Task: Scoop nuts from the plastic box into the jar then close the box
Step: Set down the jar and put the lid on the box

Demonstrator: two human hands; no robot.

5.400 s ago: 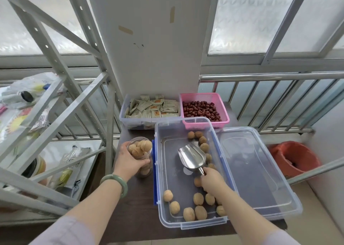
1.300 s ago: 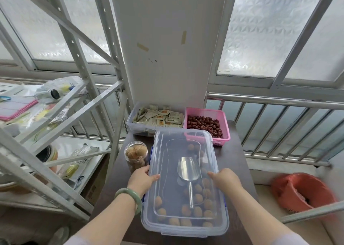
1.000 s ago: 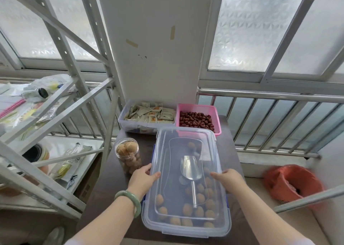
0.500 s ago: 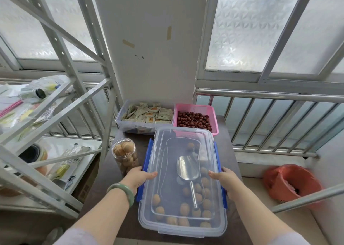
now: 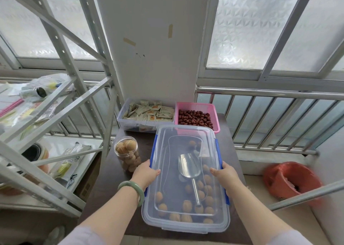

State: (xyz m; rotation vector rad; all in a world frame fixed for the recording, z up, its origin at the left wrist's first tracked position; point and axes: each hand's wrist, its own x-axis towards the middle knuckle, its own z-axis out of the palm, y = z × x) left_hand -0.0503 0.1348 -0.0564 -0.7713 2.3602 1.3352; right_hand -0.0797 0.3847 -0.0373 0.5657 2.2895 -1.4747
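Observation:
The clear plastic box (image 5: pixel 186 224) stands on the dark table with its clear lid (image 5: pixel 188 133) on top. Through the lid I see the metal scoop (image 5: pixel 189 167) and several nuts (image 5: pixel 186 205) in the near half. Blue latches (image 5: pixel 216 147) run along both long sides. My left hand (image 5: pixel 147 172) grips the box's left edge, thumb on the lid. At the right edge my right hand (image 5: pixel 224 174) holds on the same way. The open-topped jar (image 5: pixel 127 157), full of nuts, stands just left of the box, behind my left hand.
A clear tub of sachets (image 5: pixel 147 114) and a pink basket of red dates (image 5: pixel 195 117) sit behind the box against the wall. A metal rack (image 5: pixel 61 105) with clutter stands to the left. A railing (image 5: pixel 270 93) and an orange basket (image 5: pixel 290 179) are to the right.
The lid was swung shut over the box. Both hands slid from the top of the lid out to its side edges. The blue latches flared out, then came in against the sides.

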